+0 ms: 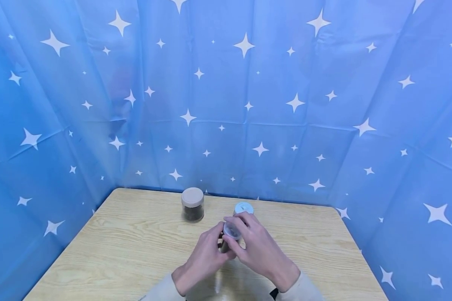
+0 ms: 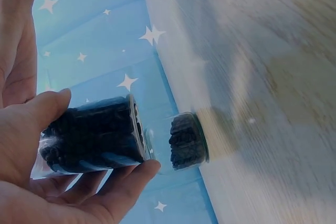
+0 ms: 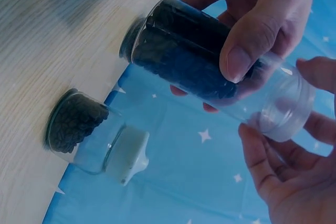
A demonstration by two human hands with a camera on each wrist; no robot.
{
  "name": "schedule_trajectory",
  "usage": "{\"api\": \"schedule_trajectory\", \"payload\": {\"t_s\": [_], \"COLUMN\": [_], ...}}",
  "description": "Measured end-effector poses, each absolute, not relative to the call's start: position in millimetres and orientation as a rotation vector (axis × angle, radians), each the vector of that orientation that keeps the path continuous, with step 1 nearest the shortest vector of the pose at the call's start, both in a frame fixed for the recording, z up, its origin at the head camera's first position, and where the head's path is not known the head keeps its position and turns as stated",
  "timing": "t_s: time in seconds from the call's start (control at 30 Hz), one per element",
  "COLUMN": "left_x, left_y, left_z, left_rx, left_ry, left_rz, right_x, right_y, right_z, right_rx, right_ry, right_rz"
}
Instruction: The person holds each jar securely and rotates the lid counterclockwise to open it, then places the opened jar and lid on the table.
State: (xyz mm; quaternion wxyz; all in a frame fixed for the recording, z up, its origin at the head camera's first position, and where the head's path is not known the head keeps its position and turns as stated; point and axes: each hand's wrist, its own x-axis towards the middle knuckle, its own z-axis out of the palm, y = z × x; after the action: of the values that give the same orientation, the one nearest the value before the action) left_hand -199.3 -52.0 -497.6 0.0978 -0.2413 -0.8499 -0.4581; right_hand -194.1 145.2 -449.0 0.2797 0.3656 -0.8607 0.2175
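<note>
My left hand (image 1: 210, 247) grips a clear jar (image 3: 181, 51) partly filled with dark, bean-like pieces, thumb on one side and fingers on the other. The jar is held up above the table. My right hand (image 1: 257, 246) pinches the translucent lid (image 3: 289, 106) at the jar's top between thumb and fingertips. Just beyond the hands stands a second clear jar (image 3: 79, 121) with a light blue lid (image 1: 243, 207) and dark pieces in its lower part. My right fingers partly cover it in the head view.
A third jar (image 1: 193, 212) with a beige lid (image 1: 192, 197) and dark contents stands upright at the back left of the wooden table (image 1: 128, 238). A blue star-printed curtain (image 1: 226, 83) hangs behind the table and along both sides.
</note>
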Motion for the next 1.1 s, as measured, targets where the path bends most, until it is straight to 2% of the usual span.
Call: {"api": "schedule_trajectory", "payload": {"t_s": [1.1], "left_x": [-198.6], "left_y": [-56.1], "left_z": [-501.5], "left_rx": [-0.822], "left_ry": [-2.491], "left_rz": [-1.513], "right_x": [-192.2], "right_y": [145.0], "right_z": [-449.7], "right_rx": [1.057], "right_ry": [-2.185], "right_rz": [0.567]}}
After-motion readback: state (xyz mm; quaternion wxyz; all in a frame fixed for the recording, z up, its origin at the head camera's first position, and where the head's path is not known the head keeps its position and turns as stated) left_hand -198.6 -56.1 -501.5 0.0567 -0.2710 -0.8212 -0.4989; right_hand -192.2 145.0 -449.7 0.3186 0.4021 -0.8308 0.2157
